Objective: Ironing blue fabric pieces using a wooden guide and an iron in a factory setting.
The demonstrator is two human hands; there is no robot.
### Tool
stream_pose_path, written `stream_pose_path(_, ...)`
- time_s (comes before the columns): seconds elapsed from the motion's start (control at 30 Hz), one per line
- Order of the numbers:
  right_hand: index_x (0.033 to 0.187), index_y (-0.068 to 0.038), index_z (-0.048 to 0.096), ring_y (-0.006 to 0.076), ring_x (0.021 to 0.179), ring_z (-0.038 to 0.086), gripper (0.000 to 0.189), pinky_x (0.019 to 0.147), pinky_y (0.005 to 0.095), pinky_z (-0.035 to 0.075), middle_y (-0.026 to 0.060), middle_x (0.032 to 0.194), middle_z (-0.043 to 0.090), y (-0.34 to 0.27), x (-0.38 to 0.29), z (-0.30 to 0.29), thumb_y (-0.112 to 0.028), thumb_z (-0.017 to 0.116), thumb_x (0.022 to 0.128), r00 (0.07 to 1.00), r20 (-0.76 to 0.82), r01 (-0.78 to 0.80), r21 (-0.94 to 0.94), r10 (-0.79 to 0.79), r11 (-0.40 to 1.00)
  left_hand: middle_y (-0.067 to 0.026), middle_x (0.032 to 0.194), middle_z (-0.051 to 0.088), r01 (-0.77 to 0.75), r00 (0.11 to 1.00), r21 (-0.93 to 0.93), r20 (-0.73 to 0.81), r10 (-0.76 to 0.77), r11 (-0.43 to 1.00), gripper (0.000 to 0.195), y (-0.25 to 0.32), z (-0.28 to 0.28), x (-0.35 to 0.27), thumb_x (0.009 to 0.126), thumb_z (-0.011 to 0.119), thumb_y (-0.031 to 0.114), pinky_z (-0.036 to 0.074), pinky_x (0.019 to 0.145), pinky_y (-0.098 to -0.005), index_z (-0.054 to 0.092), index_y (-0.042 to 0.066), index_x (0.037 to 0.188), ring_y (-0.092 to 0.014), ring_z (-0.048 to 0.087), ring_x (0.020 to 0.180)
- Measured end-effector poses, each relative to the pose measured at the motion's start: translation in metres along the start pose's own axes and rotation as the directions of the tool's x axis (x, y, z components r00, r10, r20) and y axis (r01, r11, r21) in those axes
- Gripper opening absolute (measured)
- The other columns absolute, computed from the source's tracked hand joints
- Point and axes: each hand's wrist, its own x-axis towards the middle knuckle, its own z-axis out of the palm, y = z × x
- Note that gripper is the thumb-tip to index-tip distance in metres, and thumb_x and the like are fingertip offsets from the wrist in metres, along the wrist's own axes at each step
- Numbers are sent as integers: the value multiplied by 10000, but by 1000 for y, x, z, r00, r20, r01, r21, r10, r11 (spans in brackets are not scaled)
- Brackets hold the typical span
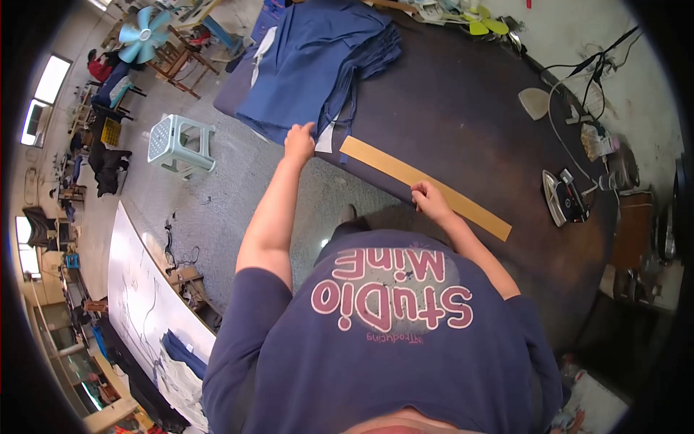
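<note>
My left hand [300,144] is at the near edge of a pile of blue fabric pieces [309,65], its fingers touching the cloth. Whether they pinch it cannot be made out. Beside that hand a white piece [325,139] sticks out from under the blue cloth. A long tan strip [401,172], like card or thin board, lies flat along the table's near edge. At its left end a small blue cloth tab [344,158] shows beneath it. My right hand [431,200] rests against the strip's near side with curled fingers; what they hold, if anything, is hidden.
On the dark-covered table [434,92], an electric iron [565,198] stands at the right, its cord running toward the wall. A pale plastic stool [181,144] stands on the floor at left. Behind it are a blue-bladed fan [144,35] and a white-topped table [141,282].
</note>
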Motion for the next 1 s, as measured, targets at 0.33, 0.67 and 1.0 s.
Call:
stream_pose_path(0.33, 1061, -6, 608, 110, 581, 597, 191, 514, 282, 476, 46, 747, 629, -106, 143, 99, -141, 557, 937, 995, 98, 28, 70, -35, 997, -188, 1179, 612, 57, 962, -120, 273, -23, 991, 497, -74, 20, 111, 860, 466, 86, 475, 980, -474, 625, 267, 1294, -379, 598, 1119)
stream_pose_path(0.67, 1226, -76, 602, 96, 605, 562, 310, 541, 249, 461, 6, 750, 594, -167, 259, 173, -68, 456, 952, 959, 148, -282, 512, 241, 812, -169, 1121, 625, 5, 960, -216, 273, 56, 976, 482, -80, 13, 110, 866, 460, 67, 492, 949, -456, 634, 236, 1283, -356, 616, 1079)
stream_pose_path(1.0, 1086, -70, 669, 107, 501, 517, 223, 461, 257, 421, 2, 688, 569, -166, 267, 199, -108, 515, 929, 970, 38, -235, 373, 238, 898, -174, 1074, 629, -30, 969, -236, 231, 86, 971, 460, -80, 7, 105, 869, 470, 68, 502, 909, -469, 646, 226, 1263, -358, 621, 1038)
